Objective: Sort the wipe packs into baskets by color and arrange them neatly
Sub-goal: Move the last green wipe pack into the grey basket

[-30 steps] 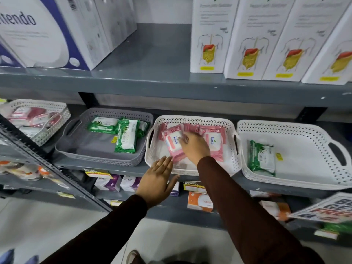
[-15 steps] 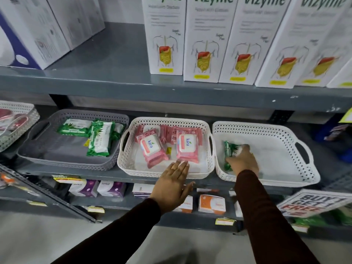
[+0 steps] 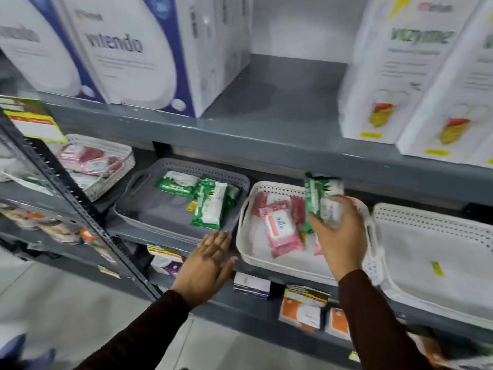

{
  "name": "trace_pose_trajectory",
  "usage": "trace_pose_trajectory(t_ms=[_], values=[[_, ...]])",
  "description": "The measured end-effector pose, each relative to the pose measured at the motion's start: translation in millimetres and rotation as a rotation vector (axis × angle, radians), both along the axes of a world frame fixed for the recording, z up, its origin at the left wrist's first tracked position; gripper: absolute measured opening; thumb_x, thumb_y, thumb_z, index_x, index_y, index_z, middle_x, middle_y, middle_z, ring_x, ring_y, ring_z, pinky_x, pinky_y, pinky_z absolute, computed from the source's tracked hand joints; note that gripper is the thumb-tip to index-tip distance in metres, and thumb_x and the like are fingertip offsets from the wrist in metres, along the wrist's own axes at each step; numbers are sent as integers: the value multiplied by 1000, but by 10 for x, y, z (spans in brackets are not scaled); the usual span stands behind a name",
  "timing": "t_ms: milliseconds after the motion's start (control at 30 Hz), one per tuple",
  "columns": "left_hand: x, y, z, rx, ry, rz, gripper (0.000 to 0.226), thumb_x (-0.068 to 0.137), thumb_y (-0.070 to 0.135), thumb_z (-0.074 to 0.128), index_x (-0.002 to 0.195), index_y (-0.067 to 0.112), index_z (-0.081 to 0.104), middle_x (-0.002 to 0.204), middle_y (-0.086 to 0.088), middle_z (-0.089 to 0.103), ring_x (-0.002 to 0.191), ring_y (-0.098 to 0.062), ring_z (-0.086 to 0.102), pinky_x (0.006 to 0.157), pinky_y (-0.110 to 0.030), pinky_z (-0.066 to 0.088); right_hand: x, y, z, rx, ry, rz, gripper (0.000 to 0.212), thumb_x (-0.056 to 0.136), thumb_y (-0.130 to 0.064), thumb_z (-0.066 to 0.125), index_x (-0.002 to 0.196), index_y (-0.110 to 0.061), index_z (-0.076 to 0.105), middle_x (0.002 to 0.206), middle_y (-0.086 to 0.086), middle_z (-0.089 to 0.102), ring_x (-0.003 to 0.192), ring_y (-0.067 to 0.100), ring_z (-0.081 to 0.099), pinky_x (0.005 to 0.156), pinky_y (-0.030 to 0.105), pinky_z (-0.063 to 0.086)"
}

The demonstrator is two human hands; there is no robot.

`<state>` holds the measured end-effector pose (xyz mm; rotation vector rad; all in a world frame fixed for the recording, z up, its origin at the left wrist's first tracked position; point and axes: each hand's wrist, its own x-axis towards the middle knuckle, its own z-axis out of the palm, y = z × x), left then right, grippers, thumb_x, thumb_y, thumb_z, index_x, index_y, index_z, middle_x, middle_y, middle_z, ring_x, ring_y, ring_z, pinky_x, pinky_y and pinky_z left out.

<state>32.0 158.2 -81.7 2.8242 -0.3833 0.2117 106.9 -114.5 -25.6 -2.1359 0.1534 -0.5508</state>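
Note:
My right hand (image 3: pixel 338 236) grips a green wipe pack (image 3: pixel 318 196), held upright above the middle white basket (image 3: pixel 246 252). That basket holds pink wipe packs (image 3: pixel 280 231). To its left, the grey basket (image 3: pixel 149 225) holds green wipe packs (image 3: pixel 209 202) near its back right. The white basket on the right (image 3: pixel 426 217) shows only a small yellow sticker inside. My left hand (image 3: pixel 206 265) is flat with fingers apart, at the shelf edge just in front of the grey basket.
A further white basket (image 3: pixel 117 166) with pink packs sits at far left behind a slanted metal upright (image 3: pixel 80 206). Large white boxes (image 3: pixel 133 54) stand on the shelf above. Small orange and purple boxes (image 3: pixel 301 308) fill the shelf below.
My right hand left the pink basket, took the green pack from the right white basket and lifted it leftward over the middle basket. My left hand slid left toward the grey basket.

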Motion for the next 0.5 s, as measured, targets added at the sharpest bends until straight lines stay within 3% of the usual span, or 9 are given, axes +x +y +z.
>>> trace_pose_trajectory(t_ms=[100,300,367,500], values=[[16,761,66,17,42,107,83,94,60,6,141,3,43,148,-14,44,139,-29,37,118,-38,17,-42,913,-111,-3,31,190,46,72,-33,84,111,-33,60,118,-3,66,102,20,63,78,36,53],[102,1939,118,-1,70,186,103,86,72,-7,140,3,46,146,-15,47,138,-28,38,118,-38,20,85,2442,-233,-147,136,459,44,75,-40,78,115,-35,60,120,0,63,102,25,64,78,37,54],[131,2152,84,31,74,187,92,90,68,2,140,4,45,147,-13,47,140,-26,36,120,-39,18,207,2883,-285,-184,199,514,41,78,-43,74,116,-38,57,120,2,60,102,30,64,77,37,54],[172,2237,0,10,29,175,53,100,41,38,138,6,50,142,-12,52,136,-25,42,119,-38,17,481,3514,-455,-301,205,464,41,85,-45,68,122,-32,56,131,9,54,112,36,58,83,41,55]])
